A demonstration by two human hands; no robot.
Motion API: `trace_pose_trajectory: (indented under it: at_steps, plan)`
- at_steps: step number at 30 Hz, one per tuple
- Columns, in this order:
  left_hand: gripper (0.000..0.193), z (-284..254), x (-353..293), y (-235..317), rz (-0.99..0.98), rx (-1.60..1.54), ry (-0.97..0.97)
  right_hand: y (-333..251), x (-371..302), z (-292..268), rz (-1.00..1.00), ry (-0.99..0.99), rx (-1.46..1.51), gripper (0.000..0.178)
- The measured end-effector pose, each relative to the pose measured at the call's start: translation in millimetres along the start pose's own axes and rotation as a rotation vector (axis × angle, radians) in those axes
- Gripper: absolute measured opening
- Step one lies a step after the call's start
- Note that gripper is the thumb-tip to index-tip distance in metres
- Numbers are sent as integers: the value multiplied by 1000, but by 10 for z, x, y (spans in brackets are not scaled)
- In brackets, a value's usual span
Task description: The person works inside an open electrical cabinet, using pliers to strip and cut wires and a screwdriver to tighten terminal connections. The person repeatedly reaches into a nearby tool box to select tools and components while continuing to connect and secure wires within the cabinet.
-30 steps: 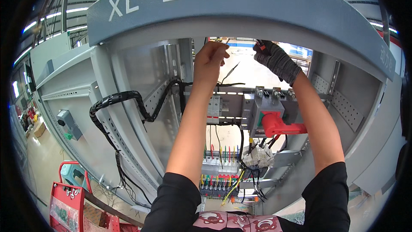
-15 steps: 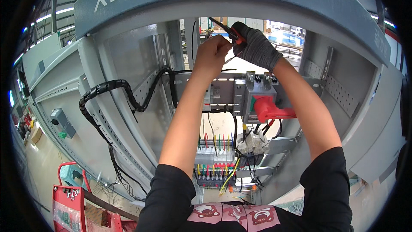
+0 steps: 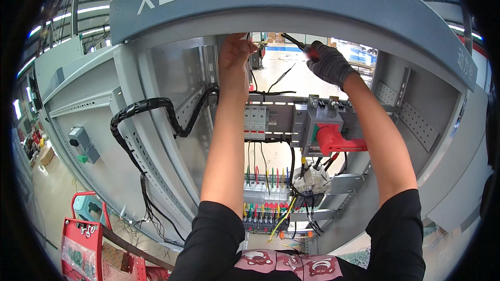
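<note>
My left hand (image 3: 235,54), bare, is raised at the top of the cabinet opening. Its fingers are bent and pinched on what looks like a thin black wire (image 3: 253,79), whose lower part runs down to the crossbar. To its right, my right hand (image 3: 332,64) wears a grey knit glove and is closed around pliers (image 3: 295,41) with red on the handle. The dark jaws point up and left, away from the left hand; motion smears the handle. Another loose black wire (image 3: 282,78) sticks up between the hands.
A grey metal cabinet frame (image 3: 291,0) arches overhead. Below my hands sit a switch with a red rotary handle (image 3: 333,139), white breakers (image 3: 255,119) and terminal rows with coloured wires (image 3: 265,193). A black wrapped cable bundle (image 3: 140,105) loops at left. A red trolley (image 3: 80,250) stands lower left.
My hands have drawn apart: the left moved left and up a little, the right with the pliers moved right and down. The loose black wire now shows between them. The whole view has shifted slightly.
</note>
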State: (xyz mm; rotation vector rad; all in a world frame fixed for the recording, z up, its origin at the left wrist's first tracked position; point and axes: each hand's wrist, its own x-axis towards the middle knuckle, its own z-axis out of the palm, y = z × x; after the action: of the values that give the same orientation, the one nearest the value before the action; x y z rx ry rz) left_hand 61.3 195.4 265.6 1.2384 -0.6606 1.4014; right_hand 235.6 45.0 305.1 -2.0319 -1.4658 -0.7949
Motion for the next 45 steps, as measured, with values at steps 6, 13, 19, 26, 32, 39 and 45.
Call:
trace_pose_trajectory:
  at_steps: [6, 13, 19, 26, 32, 39, 45]
  plan:
    - [24, 14, 68, -27, 24, 311, 131, -102, 131, 149, 6, -67, 136, 32]
    - [15, 11, 102, -18, -340, 460, 160, -222, 160, 183, -74, -116, 212, 32]
    - [11, 98, 83, -55, -290, 383, 123, -305, 83, 112, -162, 4, 212, 36]
    - [9, 110, 29, -68, -249, 362, 83, -484, 88, 42, -128, -6, -28, 39]
    - [9, 152, -9, -82, -208, 427, 111, -442, 64, 126, -216, 168, -131, 30]
    - [9, 157, -34, -87, -158, 399, 134, -601, 38, -18, -102, -12, -128, 43]
    - [10, 110, -50, -110, -125, 369, 132, -568, 28, 77, -150, 71, -31, 50]
